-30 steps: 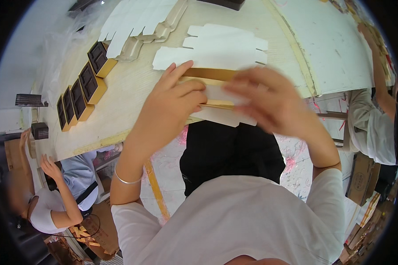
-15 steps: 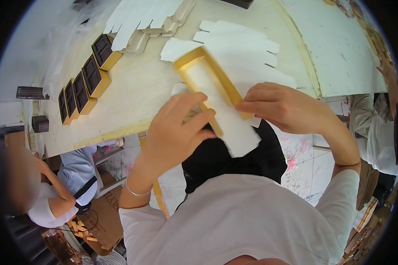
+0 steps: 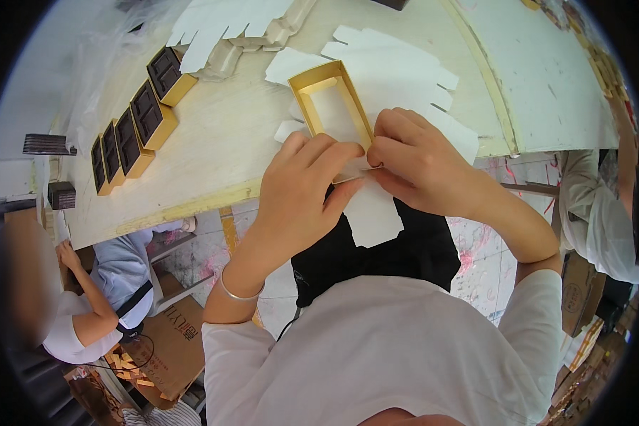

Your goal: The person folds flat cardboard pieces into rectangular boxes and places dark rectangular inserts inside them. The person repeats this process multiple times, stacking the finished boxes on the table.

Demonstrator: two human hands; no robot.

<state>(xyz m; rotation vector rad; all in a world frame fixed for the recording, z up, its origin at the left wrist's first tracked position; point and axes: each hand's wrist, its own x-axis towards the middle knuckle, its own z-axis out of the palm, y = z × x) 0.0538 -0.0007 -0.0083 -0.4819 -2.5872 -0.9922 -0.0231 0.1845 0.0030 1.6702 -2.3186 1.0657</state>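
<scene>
A partly folded gold cardboard box [image 3: 367, 117] is held between my hands at the table's near edge, its far end standing up as a rectangular frame. My left hand [image 3: 305, 188] pinches the near left corner with thumb and fingers. At the near right corner my right hand [image 3: 419, 160] has its fingers curled on the card. A white flap [image 3: 373, 220] of the box hangs toward me over my black-clad lap. The near end between my fingertips is partly hidden. Flat white box blanks [image 3: 397, 71] lie on the table just beyond it.
Several gold boxes with dark brown divided inserts [image 3: 149, 113] stand in a slanted row at the left of the table [image 3: 213, 142]. Stacked white blanks [image 3: 234, 25] lie at the back. A person [image 3: 85, 312] sits at the left near a brown carton [image 3: 167, 348]; another sleeve [image 3: 596, 213] shows at right.
The box has turned more upright in view, and its long walls now stand up. Both hands have moved closer together, onto its near end.
</scene>
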